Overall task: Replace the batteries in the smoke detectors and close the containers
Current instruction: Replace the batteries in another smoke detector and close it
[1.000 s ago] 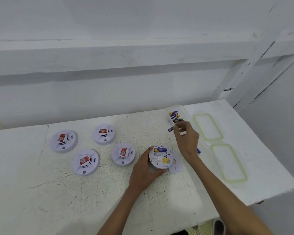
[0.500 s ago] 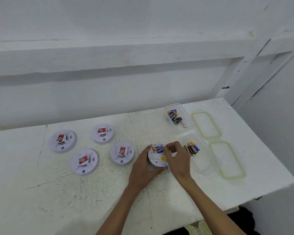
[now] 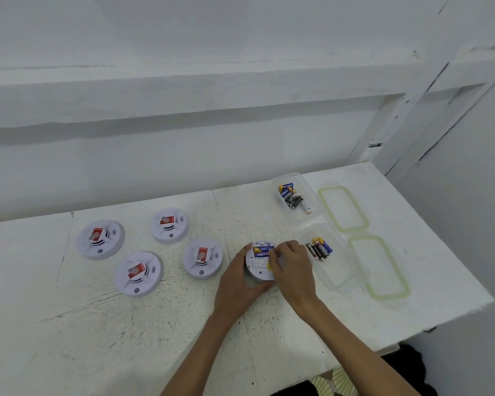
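Smoke detector (image 3: 259,262) white, upturned; blue battery (image 3: 263,249) seated.

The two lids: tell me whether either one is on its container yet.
No: both green-rimmed lids lie flat on the table, beside the open containers.

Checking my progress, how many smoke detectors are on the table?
5: four round white smoke detectors face-up at left, one flipped detector between both hands.

White detectors, red stickers, green-rimmed lids

Four white smoke detectors (image 3: 100,239) carry red labels; the batteries (image 3: 291,195) are blue-yellow and black; the lids (image 3: 343,208) have pale green rims.
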A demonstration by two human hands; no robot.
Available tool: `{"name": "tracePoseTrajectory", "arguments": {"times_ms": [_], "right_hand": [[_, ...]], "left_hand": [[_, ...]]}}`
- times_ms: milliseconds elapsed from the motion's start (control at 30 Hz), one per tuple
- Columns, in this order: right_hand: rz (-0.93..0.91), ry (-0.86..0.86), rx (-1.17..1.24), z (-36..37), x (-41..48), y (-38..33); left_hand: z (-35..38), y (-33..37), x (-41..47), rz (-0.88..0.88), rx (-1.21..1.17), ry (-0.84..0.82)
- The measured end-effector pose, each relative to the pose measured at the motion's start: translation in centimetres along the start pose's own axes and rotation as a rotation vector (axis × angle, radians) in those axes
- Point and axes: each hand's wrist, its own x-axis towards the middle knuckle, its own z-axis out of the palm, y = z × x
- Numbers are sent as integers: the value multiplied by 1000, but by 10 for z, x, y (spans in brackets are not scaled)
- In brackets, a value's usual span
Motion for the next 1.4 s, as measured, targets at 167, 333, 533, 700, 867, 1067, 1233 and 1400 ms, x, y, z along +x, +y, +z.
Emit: {"name": "tracePoseTrajectory", "arguments": {"times_ms": [167,333,533,700,867,1067,1233,1400], "right_hand": [[-81,6,-123,4,-4,-1],[-99,-48,-101,0,-7,2],[137,-64,133,-11,-24,5],[202,-100,24,-4,-28,11],[232,-141,-101,7,-37,17],[172,-118,-36,8,-35,14],[198,-117,52,4,-27,15],[253,-59,172,0,-28,14]], "left_hand": [[0,0,0,-2,-14,-4],[1,3,0,25,-17,-11],[5,-7,-1,80,120,57],[2,-5,0,85,91,89],[0,2,-3,104,85,86],[-4,0,-8,163,49,25],[-5,1,-9,199,81,31],[-5,0,-9,191,88,63]]}}
